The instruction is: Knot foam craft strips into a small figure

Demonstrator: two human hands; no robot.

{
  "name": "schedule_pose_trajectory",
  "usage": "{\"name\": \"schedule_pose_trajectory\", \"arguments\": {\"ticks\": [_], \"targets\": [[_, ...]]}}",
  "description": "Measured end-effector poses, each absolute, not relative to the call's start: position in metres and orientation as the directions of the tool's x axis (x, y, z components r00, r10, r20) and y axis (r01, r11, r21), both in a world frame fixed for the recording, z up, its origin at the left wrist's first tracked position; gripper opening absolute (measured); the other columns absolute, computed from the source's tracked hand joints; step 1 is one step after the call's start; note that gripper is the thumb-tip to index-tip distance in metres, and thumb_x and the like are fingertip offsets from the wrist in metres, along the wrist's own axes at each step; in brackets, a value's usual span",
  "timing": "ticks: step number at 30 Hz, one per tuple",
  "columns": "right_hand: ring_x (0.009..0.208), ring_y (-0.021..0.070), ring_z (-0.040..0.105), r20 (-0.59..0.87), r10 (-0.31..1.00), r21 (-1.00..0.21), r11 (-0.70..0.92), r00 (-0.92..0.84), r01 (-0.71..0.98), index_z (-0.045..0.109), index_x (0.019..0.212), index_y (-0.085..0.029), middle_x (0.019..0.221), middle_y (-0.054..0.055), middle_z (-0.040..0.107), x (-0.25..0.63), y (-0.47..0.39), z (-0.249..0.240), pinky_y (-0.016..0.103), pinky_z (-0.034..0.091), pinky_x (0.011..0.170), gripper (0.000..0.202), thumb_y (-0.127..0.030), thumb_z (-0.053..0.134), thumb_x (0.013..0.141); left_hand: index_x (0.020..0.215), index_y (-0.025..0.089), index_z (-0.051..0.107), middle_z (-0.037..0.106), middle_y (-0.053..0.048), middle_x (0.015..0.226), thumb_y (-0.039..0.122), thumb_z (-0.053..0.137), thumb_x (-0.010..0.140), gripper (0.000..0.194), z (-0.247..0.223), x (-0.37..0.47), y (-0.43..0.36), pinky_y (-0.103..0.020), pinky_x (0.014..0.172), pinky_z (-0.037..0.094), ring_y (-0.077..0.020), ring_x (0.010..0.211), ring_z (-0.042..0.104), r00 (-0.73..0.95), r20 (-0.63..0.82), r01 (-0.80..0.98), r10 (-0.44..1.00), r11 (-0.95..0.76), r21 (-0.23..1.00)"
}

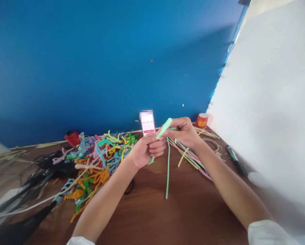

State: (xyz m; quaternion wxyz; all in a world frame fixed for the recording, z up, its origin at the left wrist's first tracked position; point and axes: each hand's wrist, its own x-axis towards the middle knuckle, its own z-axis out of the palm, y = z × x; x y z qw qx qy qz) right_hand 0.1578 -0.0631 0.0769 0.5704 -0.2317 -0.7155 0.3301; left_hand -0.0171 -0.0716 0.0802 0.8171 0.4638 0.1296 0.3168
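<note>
Over the middle of the brown table (pixel 147 211), both hands grip one light-green strip (pixel 165 128). My left hand (pixel 150 149) is closed around it, thumb on top, and a short piece shows below the curled fingers. My right hand (pixel 185 132) pinches the strip with thumb and fingertips, close beside the left hand. A folded, leaf-like part of the strip rises between the hands. One long green tail (pixel 167 170) hangs down toward the table below my right hand. The palms hide how the strip runs inside the hands.
Left lies a heap of colourful fuzzy pieces (pixel 101 153), with a red cup (pixel 72 137) behind and a white cable (pixel 78 178) across. A phone (pixel 147 123) showing a timer leans by the blue wall. Right are loose strips (pixel 193 160), a red paper cup (pixel 201 120) and a marker (pixel 236 160).
</note>
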Motion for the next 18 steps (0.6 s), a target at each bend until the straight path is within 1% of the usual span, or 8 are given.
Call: {"name": "schedule_pose_trajectory", "arguments": {"ticks": [2, 6, 8, 10, 12, 14, 16, 18], "targets": [[0.067, 0.0151, 0.064, 0.664, 0.714, -0.735, 0.677, -0.220, -0.021, 0.077, 0.074, -0.021, 0.070, 0.002, 0.072, 0.157, -0.064, 0.077, 0.029, 0.052, 0.065, 0.022, -0.042, 0.080, 0.076, 0.074, 0.015, 0.055, 0.023, 0.010, 0.048, 0.026, 0.069, 0.081, 0.020, 0.079, -0.016, -0.073, -0.017, 0.039, 0.019, -0.0040, 0.041, 0.017, 0.723, 0.103, -0.403, 0.683, 0.297, 0.866], [0.063, 0.0122, 0.058, 0.624, 0.763, -0.779, 0.625, -0.169, -0.049, 0.072, 0.070, -0.018, 0.069, 0.001, 0.068, 0.156, -0.066, 0.078, 0.025, 0.047, 0.058, 0.031, -0.047, 0.080, 0.075, 0.082, 0.016, 0.057, 0.043, 0.005, 0.053, 0.038, 0.064, 0.086, 0.023, 0.076, -0.015, -0.075, -0.019, 0.043, 0.023, -0.0053, 0.042, 0.031, 0.577, 0.197, -0.379, 0.793, 0.045, 0.924], [0.060, 0.0110, 0.055, 0.603, 0.785, -0.797, 0.600, -0.140, -0.066, 0.069, 0.069, -0.018, 0.067, 0.001, 0.066, 0.154, -0.067, 0.079, 0.024, 0.044, 0.054, 0.033, -0.049, 0.080, 0.074, 0.087, 0.017, 0.058, 0.049, 0.003, 0.058, 0.044, 0.060, 0.089, 0.027, 0.074, -0.014, -0.076, -0.020, 0.045, 0.025, -0.0064, 0.045, 0.035, 0.535, 0.258, -0.345, 0.805, -0.070, 0.936], [0.057, 0.0104, 0.052, 0.595, 0.794, -0.804, 0.590, -0.126, -0.076, 0.068, 0.068, -0.018, 0.065, 0.000, 0.064, 0.153, -0.070, 0.081, 0.023, 0.043, 0.052, 0.035, -0.050, 0.081, 0.073, 0.090, 0.017, 0.060, 0.051, 0.002, 0.060, 0.048, 0.059, 0.090, 0.031, 0.074, -0.014, -0.078, -0.021, 0.046, 0.025, -0.0066, 0.046, 0.035, 0.522, 0.297, -0.318, 0.799, -0.141, 0.938], [0.056, 0.0104, 0.052, 0.597, 0.793, -0.802, 0.591, -0.124, -0.079, 0.068, 0.069, -0.018, 0.064, 0.000, 0.064, 0.153, -0.072, 0.082, 0.024, 0.043, 0.051, 0.034, -0.049, 0.081, 0.073, 0.088, 0.017, 0.060, 0.051, 0.003, 0.059, 0.050, 0.060, 0.090, 0.033, 0.074, -0.013, -0.078, -0.021, 0.046, 0.024, -0.0062, 0.046, 0.035, 0.499, 0.316, -0.299, 0.807, -0.183, 0.937], [0.059, 0.0115, 0.055, 0.607, 0.782, -0.794, 0.602, -0.141, -0.078, 0.069, 0.072, -0.018, 0.067, 0.000, 0.064, 0.153, -0.074, 0.083, 0.025, 0.045, 0.054, 0.032, -0.048, 0.081, 0.074, 0.083, 0.017, 0.060, 0.051, 0.002, 0.057, 0.052, 0.060, 0.090, 0.036, 0.074, -0.013, -0.079, -0.022, 0.045, 0.023, -0.0058, 0.045, 0.035, 0.459, 0.327, -0.289, 0.826, -0.209, 0.934], [0.064, 0.0140, 0.059, 0.606, 0.773, -0.794, 0.602, -0.189, -0.085, 0.071, 0.075, -0.018, 0.070, 0.002, 0.066, 0.153, -0.075, 0.082, 0.027, 0.048, 0.057, 0.031, -0.047, 0.078, 0.077, 0.078, 0.016, 0.060, 0.051, 0.002, 0.055, 0.052, 0.060, 0.090, 0.038, 0.075, -0.012, -0.078, -0.022, 0.045, 0.023, -0.0056, 0.044, 0.034, 0.437, 0.315, -0.302, 0.843, -0.192, 0.934], [0.067, 0.0158, 0.062, 0.615, 0.754, -0.784, 0.616, -0.230, -0.077, 0.073, 0.078, -0.017, 0.072, 0.003, 0.068, 0.154, -0.074, 0.081, 0.028, 0.050, 0.061, 0.029, -0.046, 0.076, 0.080, 0.074, 0.015, 0.061, 0.049, 0.002, 0.052, 0.049, 0.062, 0.088, 0.036, 0.076, -0.012, -0.077, -0.021, 0.045, 0.022, -0.0056, 0.044, 0.033, 0.442, 0.279, -0.339, 0.852, -0.129, 0.932]]}}
